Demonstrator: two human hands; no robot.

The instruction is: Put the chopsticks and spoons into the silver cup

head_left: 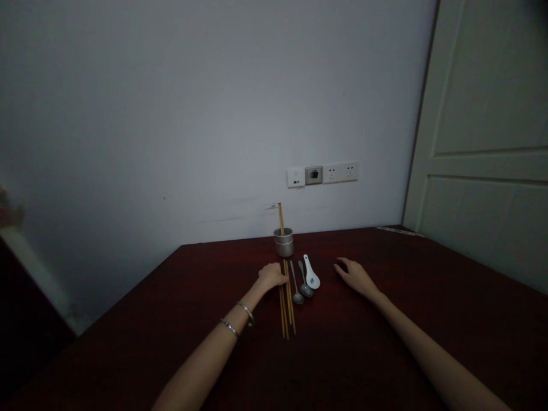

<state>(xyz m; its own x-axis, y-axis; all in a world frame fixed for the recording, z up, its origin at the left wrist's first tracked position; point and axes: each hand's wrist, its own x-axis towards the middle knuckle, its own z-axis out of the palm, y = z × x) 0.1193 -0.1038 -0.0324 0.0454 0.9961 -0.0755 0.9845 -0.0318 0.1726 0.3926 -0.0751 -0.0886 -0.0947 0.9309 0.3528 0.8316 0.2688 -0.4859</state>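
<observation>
My left hand [272, 276], with two bracelets on its wrist, is closed at the upper part of several wooden chopsticks [287, 311] lying on the table. Its thumb presses across them; the other fingertips are partly hidden. Just right of the chopsticks lie a long-handled metal spoon [298, 298], a second metal spoon [306, 290] and a white ceramic soup spoon [313, 279] with a blue mark. Behind these stands a metal cup [284, 244] with chopsticks [281, 220] upright in it. My right hand [355, 276] rests on the table to the right, fingers apart, holding nothing.
The dark red table [342, 354] meets a pale wall [214, 114] at its back edge. Sockets and a switch plate [314, 175] are on the wall above the cup. A light panelled door [483, 131] stands on the right.
</observation>
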